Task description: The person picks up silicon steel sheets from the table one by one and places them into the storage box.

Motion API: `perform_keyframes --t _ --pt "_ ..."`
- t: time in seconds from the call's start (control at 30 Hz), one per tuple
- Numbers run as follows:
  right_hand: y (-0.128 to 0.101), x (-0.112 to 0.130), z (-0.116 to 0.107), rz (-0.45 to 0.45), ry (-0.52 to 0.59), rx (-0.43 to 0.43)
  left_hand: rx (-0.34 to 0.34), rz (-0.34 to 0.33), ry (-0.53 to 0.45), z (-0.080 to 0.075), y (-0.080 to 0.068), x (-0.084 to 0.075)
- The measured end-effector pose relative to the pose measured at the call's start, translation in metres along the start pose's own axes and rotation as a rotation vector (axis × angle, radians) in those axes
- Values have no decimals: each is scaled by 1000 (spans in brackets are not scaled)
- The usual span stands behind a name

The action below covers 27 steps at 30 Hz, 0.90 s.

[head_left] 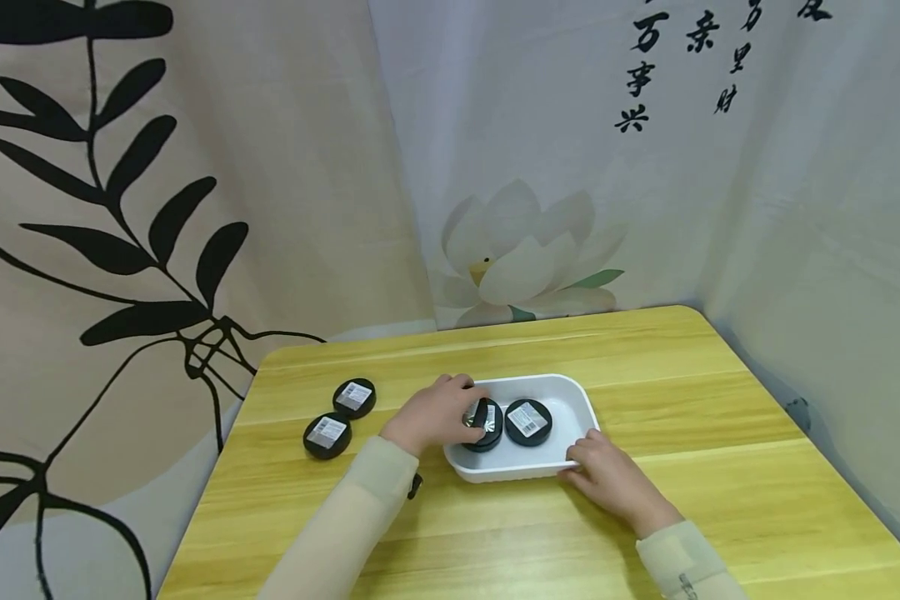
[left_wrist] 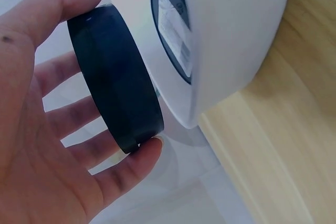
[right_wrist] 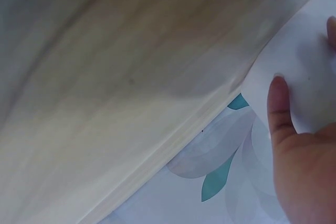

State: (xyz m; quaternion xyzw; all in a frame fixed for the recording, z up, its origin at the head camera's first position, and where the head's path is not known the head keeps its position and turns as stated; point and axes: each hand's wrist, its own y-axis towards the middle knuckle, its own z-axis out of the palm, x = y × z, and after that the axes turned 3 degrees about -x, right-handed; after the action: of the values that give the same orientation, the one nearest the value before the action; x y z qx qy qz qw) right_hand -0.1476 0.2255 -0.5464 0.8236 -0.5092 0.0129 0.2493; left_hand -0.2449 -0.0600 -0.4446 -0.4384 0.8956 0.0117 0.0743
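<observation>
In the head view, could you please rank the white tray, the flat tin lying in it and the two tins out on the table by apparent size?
1. White tray, clearly largest.
2. Flat tin in the tray.
3. The two table tins look alike, so I would not rank them; tin 2's lead is slight.

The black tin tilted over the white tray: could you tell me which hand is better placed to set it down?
Left: the left hand already grips the black tin, while the right hand steadies the white tray.

Soft, even light is filling all views; shadows are staying faint. The wrist views are showing close-range blur.
</observation>
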Motion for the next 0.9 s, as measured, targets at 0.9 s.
perform_keyframes --t 0.9 --pt "1 -1 -1 2 6 0 45 63 2 -12 29 -26"
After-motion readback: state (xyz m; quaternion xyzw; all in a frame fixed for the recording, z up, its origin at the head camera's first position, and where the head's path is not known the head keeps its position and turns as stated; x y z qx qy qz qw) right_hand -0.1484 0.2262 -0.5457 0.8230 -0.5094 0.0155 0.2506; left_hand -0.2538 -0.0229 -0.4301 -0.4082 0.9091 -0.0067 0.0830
